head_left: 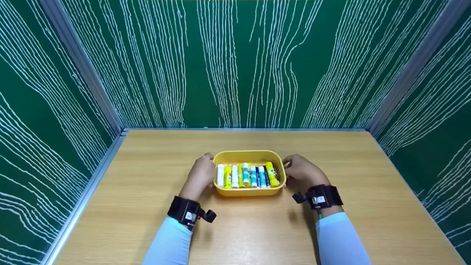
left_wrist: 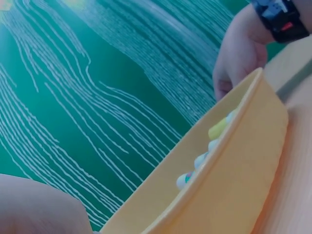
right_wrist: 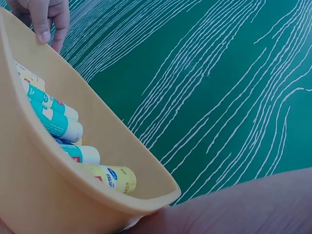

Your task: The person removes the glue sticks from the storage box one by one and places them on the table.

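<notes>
A yellow plastic basket stands on the wooden table, with several glue sticks lying side by side in it. They are yellow, white and teal, some with white caps. At the basket's left end, my left hand grips the wall by the rim. My right hand holds the opposite end the same way. In the right wrist view, fingers of the left hand bend at the far rim. From the left wrist, the right hand shows at the basket's far end, its fingertips partly hidden.
The wooden table extends around the basket on all sides. Green panels with wavy white lines rise at the back and both sides, joined by grey metal posts. Each wrist wears a black strap with a small camera.
</notes>
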`<action>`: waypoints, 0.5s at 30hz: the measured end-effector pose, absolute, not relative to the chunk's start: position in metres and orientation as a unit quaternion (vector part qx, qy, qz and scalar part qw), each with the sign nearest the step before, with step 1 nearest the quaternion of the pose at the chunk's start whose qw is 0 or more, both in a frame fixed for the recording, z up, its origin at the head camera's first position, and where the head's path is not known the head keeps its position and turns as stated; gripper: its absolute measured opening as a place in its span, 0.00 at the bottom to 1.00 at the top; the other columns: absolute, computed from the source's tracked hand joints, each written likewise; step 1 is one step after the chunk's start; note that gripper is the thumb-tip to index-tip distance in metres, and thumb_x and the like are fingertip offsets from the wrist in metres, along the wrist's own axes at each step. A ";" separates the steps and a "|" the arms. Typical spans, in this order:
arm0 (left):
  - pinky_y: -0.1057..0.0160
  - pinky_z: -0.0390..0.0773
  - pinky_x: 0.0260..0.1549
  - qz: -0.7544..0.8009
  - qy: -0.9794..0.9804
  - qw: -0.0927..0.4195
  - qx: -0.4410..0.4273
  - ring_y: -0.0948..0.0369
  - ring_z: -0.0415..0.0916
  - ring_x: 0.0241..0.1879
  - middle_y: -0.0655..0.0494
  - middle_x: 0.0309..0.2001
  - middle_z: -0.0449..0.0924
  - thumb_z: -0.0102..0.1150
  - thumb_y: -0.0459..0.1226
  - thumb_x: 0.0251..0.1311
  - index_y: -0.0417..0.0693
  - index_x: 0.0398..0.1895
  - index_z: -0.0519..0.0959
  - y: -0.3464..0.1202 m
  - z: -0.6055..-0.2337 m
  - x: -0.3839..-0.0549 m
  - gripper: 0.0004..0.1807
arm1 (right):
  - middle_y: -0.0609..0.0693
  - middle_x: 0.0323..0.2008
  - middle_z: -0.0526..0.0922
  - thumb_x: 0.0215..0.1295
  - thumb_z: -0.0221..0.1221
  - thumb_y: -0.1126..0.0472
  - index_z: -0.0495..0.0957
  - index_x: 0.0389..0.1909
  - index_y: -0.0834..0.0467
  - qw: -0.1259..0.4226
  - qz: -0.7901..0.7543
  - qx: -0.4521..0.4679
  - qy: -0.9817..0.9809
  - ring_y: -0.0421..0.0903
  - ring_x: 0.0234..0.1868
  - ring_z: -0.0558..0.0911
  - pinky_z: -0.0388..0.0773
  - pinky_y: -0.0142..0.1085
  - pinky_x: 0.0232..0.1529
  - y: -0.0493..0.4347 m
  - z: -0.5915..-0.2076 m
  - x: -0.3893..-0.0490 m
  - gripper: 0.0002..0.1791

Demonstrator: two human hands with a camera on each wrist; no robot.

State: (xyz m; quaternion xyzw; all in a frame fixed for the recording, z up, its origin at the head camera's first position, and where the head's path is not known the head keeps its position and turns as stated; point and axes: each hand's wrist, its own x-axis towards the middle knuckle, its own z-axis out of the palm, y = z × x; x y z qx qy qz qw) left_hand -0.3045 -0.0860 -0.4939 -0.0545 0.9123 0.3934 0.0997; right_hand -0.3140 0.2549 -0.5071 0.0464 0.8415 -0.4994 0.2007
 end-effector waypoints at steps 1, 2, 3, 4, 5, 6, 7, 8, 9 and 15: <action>0.60 0.78 0.13 0.388 0.915 0.100 -0.053 0.54 0.77 0.16 0.42 0.52 0.73 0.39 0.36 0.71 0.47 0.65 0.64 -0.086 -0.494 -0.305 0.20 | 0.58 0.42 0.79 0.51 0.61 0.71 0.76 0.49 0.58 0.198 -0.487 0.036 0.850 0.58 0.39 0.79 0.79 0.47 0.38 0.256 -0.507 -0.315 0.21; 0.60 0.78 0.12 0.383 0.917 0.100 -0.052 0.54 0.77 0.15 0.42 0.52 0.73 0.39 0.36 0.71 0.47 0.65 0.64 -0.086 -0.494 -0.305 0.20 | 0.57 0.40 0.80 0.52 0.61 0.69 0.77 0.49 0.57 0.193 -0.474 0.029 0.859 0.57 0.38 0.79 0.79 0.46 0.39 0.256 -0.507 -0.316 0.20; 0.60 0.77 0.12 0.380 0.918 0.102 -0.052 0.55 0.77 0.15 0.42 0.51 0.73 0.39 0.36 0.71 0.47 0.65 0.64 -0.085 -0.493 -0.305 0.20 | 0.57 0.39 0.80 0.54 0.61 0.67 0.77 0.49 0.57 0.186 -0.455 0.019 0.871 0.56 0.37 0.79 0.78 0.45 0.39 0.257 -0.506 -0.317 0.19; 0.61 0.77 0.12 0.378 0.918 0.105 -0.054 0.55 0.77 0.15 0.42 0.51 0.73 0.39 0.36 0.71 0.47 0.65 0.64 -0.085 -0.493 -0.305 0.20 | 0.57 0.38 0.80 0.57 0.60 0.65 0.77 0.49 0.57 0.178 -0.437 0.011 0.882 0.56 0.36 0.80 0.78 0.45 0.39 0.258 -0.506 -0.318 0.17; 0.61 0.77 0.12 0.379 0.917 0.108 -0.057 0.55 0.77 0.16 0.43 0.51 0.73 0.39 0.36 0.71 0.48 0.65 0.64 -0.085 -0.493 -0.305 0.20 | 0.57 0.38 0.80 0.59 0.60 0.62 0.77 0.50 0.57 0.175 -0.425 0.014 0.888 0.55 0.37 0.79 0.78 0.44 0.40 0.258 -0.504 -0.318 0.16; 0.61 0.77 0.12 0.380 0.916 0.111 -0.060 0.54 0.77 0.16 0.43 0.50 0.73 0.39 0.36 0.71 0.48 0.65 0.63 -0.084 -0.493 -0.306 0.20 | 0.58 0.39 0.80 0.61 0.59 0.60 0.76 0.51 0.57 0.170 -0.414 0.014 0.894 0.55 0.38 0.79 0.78 0.45 0.41 0.259 -0.502 -0.319 0.16; 0.61 0.77 0.12 0.381 0.915 0.114 -0.063 0.54 0.77 0.16 0.43 0.50 0.73 0.39 0.36 0.71 0.49 0.66 0.63 -0.084 -0.493 -0.306 0.20 | 0.58 0.39 0.79 0.62 0.59 0.58 0.75 0.51 0.57 0.164 -0.407 0.016 0.899 0.55 0.38 0.79 0.78 0.45 0.41 0.259 -0.500 -0.319 0.17; 0.61 0.77 0.12 0.382 0.915 0.116 -0.065 0.54 0.77 0.16 0.43 0.50 0.73 0.39 0.36 0.72 0.49 0.66 0.63 -0.084 -0.493 -0.306 0.20 | 0.59 0.40 0.79 0.63 0.59 0.58 0.75 0.52 0.58 0.157 -0.404 0.021 0.901 0.56 0.38 0.80 0.78 0.46 0.41 0.258 -0.497 -0.320 0.17; 0.60 0.77 0.12 0.383 0.914 0.117 -0.067 0.54 0.77 0.16 0.43 0.49 0.73 0.39 0.36 0.72 0.50 0.66 0.63 -0.084 -0.494 -0.306 0.20 | 0.61 0.41 0.78 0.64 0.57 0.58 0.73 0.53 0.58 0.150 -0.401 0.021 0.904 0.56 0.38 0.80 0.79 0.46 0.41 0.257 -0.493 -0.320 0.18; 0.60 0.77 0.12 0.387 0.910 0.125 -0.078 0.54 0.76 0.17 0.44 0.51 0.73 0.39 0.37 0.72 0.51 0.66 0.62 -0.084 -0.495 -0.308 0.21 | 0.61 0.40 0.76 0.67 0.54 0.58 0.69 0.58 0.60 0.103 -0.399 0.017 0.911 0.56 0.32 0.83 0.81 0.47 0.35 0.242 -0.469 -0.314 0.21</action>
